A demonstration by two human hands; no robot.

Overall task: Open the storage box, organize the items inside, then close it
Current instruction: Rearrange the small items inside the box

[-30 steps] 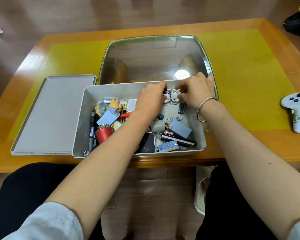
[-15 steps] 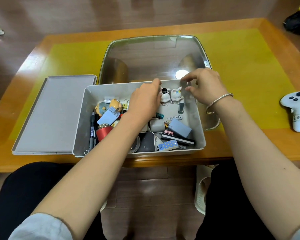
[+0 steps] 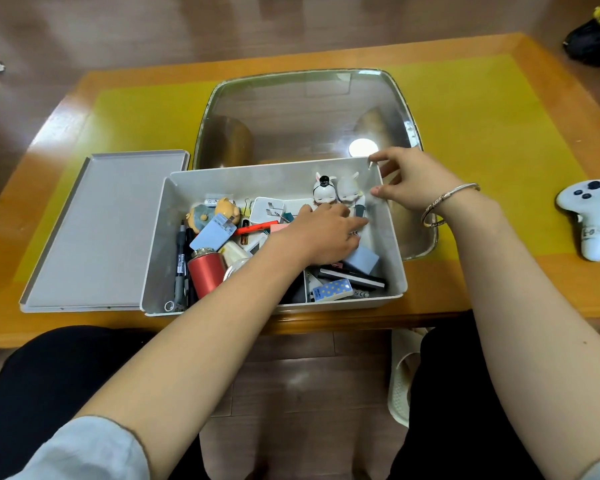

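Note:
The grey storage box (image 3: 222,180) stands open at the table's front edge, full of small items. Its lid (image 3: 108,230) lies flat to the left, touching the box. My left hand (image 3: 319,233) reaches into the box palm down, with its fingers stretched over the clutter in the right half. Two white rabbit figurines (image 3: 324,192) stand upright at the back right corner, just beyond its fingertips. My right hand (image 3: 409,181) hovers at the box's back right rim with fingers loosely spread, holding nothing. A red cylinder (image 3: 207,273), a bear figure (image 3: 215,211) and a pen (image 3: 180,261) lie on the left side.
A shiny metal-rimmed tray (image 3: 309,109) lies right behind the box and partly under its right side. A white game controller (image 3: 591,216) rests on the yellow mat (image 3: 482,116) to the right. A black object (image 3: 596,39) lies on the floor at the far right corner.
Both hands left the rabbit figurines. My right hand drew back to the box's right rim and opened. My left hand slid toward me and to the right over the items.

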